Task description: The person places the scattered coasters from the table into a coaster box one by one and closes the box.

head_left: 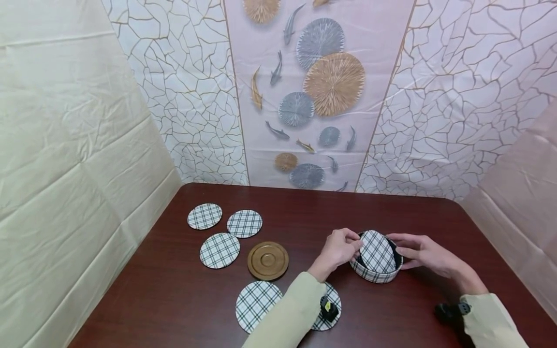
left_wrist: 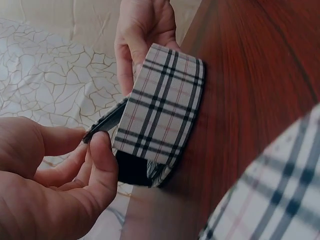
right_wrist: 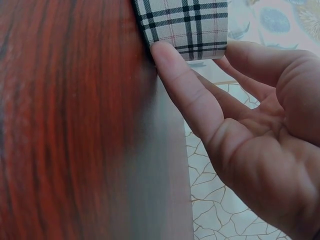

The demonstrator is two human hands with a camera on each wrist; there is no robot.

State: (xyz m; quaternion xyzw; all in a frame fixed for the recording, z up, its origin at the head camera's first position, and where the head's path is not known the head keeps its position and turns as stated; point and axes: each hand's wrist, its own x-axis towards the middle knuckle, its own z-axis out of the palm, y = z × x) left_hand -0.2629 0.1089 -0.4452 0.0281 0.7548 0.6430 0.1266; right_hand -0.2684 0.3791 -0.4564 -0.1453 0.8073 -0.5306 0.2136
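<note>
A round plaid holder stands on the dark wooden table, right of centre. A plaid coaster leans tilted inside it, half above the rim. My left hand pinches the coaster's left edge between thumb and fingers; the left wrist view shows that pinch at the coaster's dark rim, beside the holder. My right hand holds the holder's right side. In the right wrist view its thumb presses on the holder's wall, with the fingers behind.
Three plaid coasters lie at the back left, with a brown wooden disc beside them. Two more plaid coasters lie near the front edge, one partly under my left sleeve. Draped walls enclose the table on three sides.
</note>
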